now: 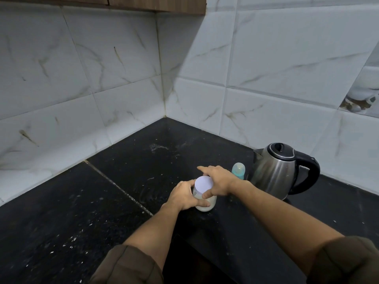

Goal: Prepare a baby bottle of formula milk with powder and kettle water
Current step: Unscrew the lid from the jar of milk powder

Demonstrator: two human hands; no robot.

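Stone, black and flecked with white, makes up the counter [82, 212] here, running back into a corner of white marble-veined wall tiles [102, 68]. A little forward of the middle stands a small clear jar [212, 202] of pale, cream-white powder. It is upright on the counter and closed by a flat white round lid [203, 184].

The person's left hand [183, 195] is wrapped round the jar's body from the left. Its fingers curl behind the jar and the thumb lies across the near side low down, in a firm hold. The right hand [219, 181] comes over from the right and sits at the lid. Its thumb presses the lid's near rim and the forefinger reaches straight out past the far rim, so the lid is pinched across between them. The other fingers are tucked behind and I cannot see them well. The lid sits level on the jar.

Just behind the right hand, a small baby bottle [238, 171] with a teal collar under a clear domed cap stands upright. Right beside it, further right, is a brushed stainless steel kettle [274, 173] with a black lid and a black loop handle. Its spout is on the left and its handle on the right. Both forearms are bare up to rolled brown sleeves [131, 265]. A strip of brown wooden cabinet [155, 4] shows along the top.
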